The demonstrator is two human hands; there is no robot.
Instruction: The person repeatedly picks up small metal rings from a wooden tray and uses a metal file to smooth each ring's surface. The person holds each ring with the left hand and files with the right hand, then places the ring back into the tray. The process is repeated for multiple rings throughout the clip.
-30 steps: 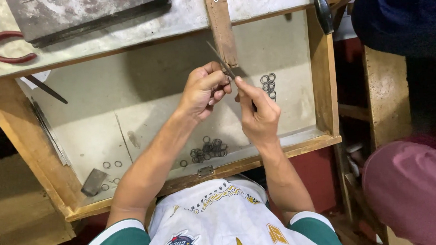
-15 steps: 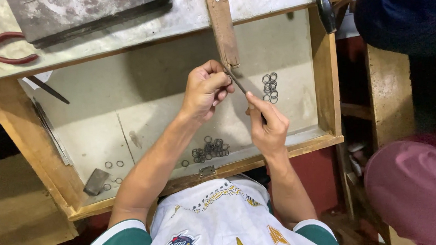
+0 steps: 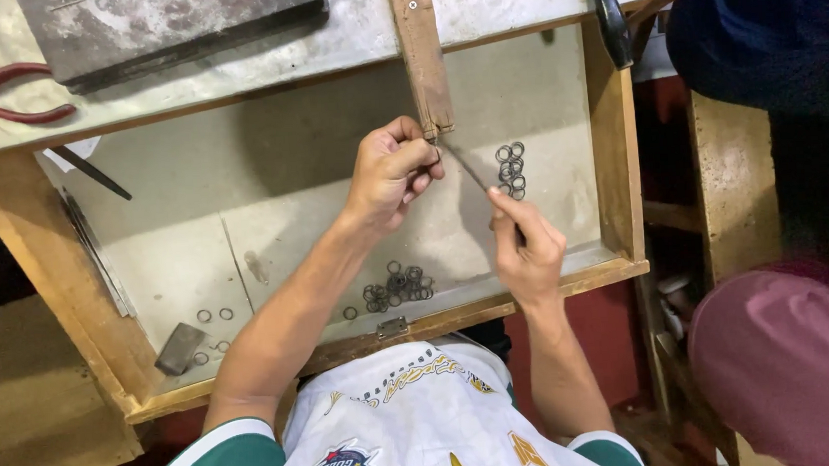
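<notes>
My left hand (image 3: 390, 170) is closed on something small, likely a metal ring, pressed against the tip of a wooden bench peg (image 3: 422, 53) that sticks out from the bench. My right hand (image 3: 526, 241) grips a thin metal file (image 3: 466, 165) whose tip reaches up to the left hand's fingers. Both hands hover over an open wooden drawer (image 3: 619, 194). A cluster of dark metal rings (image 3: 396, 286) lies in the drawer below my hands, and a smaller group of rings (image 3: 510, 169) lies to the right of the file.
Red-handled pliers (image 3: 5, 94) and a dark metal block (image 3: 172, 23) rest on the bench top. A dark tool handle (image 3: 608, 19) hangs at the upper right. Loose rings (image 3: 211, 315) and a small metal piece (image 3: 178, 347) lie at the drawer's left. Another person's clothing (image 3: 781, 365) is at right.
My right hand has drawn back down and to the right, sliding the file away from the left hand. The left hand stays at the peg tip.
</notes>
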